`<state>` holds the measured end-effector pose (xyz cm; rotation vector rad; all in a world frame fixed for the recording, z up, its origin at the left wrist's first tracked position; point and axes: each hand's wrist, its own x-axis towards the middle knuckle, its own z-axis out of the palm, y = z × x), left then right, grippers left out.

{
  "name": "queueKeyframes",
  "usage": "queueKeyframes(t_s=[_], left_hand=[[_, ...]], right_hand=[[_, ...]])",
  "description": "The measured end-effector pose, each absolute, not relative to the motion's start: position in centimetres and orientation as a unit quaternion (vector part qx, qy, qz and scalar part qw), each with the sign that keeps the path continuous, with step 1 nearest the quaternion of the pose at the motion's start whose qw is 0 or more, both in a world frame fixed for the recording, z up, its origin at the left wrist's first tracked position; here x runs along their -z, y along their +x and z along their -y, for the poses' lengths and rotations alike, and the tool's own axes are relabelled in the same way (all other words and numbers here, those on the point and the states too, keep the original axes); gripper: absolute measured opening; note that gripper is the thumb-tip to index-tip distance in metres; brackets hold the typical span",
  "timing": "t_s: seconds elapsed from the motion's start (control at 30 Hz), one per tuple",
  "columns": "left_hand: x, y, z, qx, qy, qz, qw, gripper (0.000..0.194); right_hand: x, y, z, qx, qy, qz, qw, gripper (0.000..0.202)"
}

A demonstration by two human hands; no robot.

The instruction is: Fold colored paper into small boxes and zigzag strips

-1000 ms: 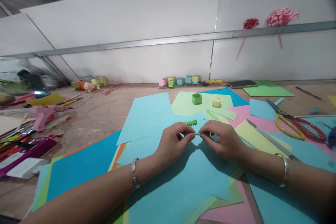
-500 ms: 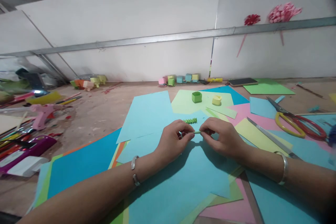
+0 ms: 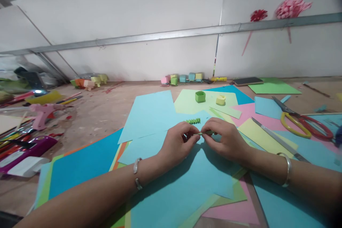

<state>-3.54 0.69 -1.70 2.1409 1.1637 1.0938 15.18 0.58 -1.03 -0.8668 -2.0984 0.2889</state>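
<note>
A thin green paper strip (image 3: 207, 133) is pinched between the fingertips of both hands, low over light blue paper (image 3: 181, 181). My left hand (image 3: 179, 139) grips its left end; my right hand (image 3: 223, 138) holds the right part, and the fingertips nearly meet. Fingers hide most of the strip. Just behind my left hand lies a folded green zigzag strip (image 3: 193, 121). Farther back, a green paper ring (image 3: 200, 96) and a pale yellow one (image 3: 220, 100) rest on a pale green sheet (image 3: 184, 101).
Scissors (image 3: 296, 117) and a craft knife (image 3: 278, 139) lie at the right. A pink glue gun (image 3: 42, 114), pens and a purple tool (image 3: 29, 155) are at the left. Small paper blocks (image 3: 183, 78) and a phone (image 3: 248, 81) sit along the wall.
The fingertips of my two hands have come closer together, with less of the green strip showing between them. The view has shifted slightly.
</note>
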Motion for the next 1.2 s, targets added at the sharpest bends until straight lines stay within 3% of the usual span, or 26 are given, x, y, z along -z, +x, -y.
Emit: queueKeyframes(t_s=[0.57,0.83,1.2], left_hand=[[1.5,-3.44,-0.56,-0.397,0.772,-0.43,0.249,0.007],[1.61,-3.24,-0.17,-0.399,0.714,-0.455,0.351,0.008],[1.5,-3.27,-0.26,-0.401,0.725,-0.449,0.335,0.01]], right_hand=[[1.22,15.22,-0.52,-0.09,-0.364,0.839,0.395,0.01],[1.32,14.98,-0.51,-0.078,-0.359,0.836,0.408,0.012],[1.27,14.99,-0.38,-0.094,-0.365,0.832,0.407,0.01]])
